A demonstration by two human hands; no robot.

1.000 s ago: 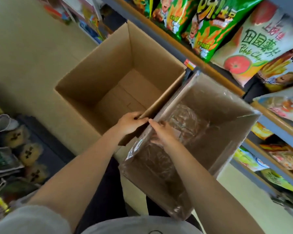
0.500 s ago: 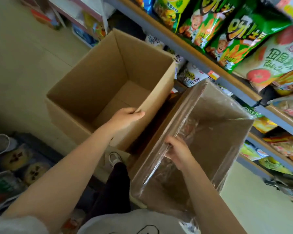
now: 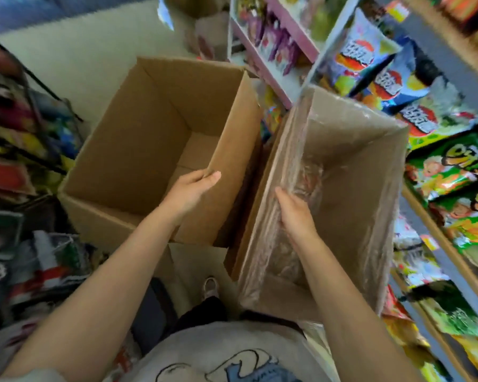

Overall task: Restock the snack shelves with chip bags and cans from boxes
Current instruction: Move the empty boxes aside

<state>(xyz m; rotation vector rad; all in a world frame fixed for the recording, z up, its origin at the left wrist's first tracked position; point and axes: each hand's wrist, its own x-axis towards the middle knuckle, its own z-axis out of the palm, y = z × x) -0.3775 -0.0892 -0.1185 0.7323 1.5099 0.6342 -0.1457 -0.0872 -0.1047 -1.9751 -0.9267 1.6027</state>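
Observation:
Two open cardboard boxes hang in front of me, both with nothing inside. My left hand (image 3: 189, 191) grips the near right corner of the plain brown box (image 3: 138, 139). The second box (image 3: 351, 172) is lined with a clear plastic bag, and my right hand (image 3: 294, 213) grips its left rim through the plastic. The boxes are held side by side with a narrow gap between them. Chip bags (image 3: 453, 172) fill the snack shelves (image 3: 450, 252) on the right.
A pink-edged shelf unit (image 3: 273, 45) with small packets stands beyond the boxes. A rack of goods (image 3: 20, 150) lines the left side. Pale floor (image 3: 75, 51) stretches ahead, and my shoe (image 3: 210, 286) shows below the boxes.
The view has swung left along the aisle and both boxes have turned with me. My hands keep their grips on the box rims; the boxes now sit further from the shelf front.

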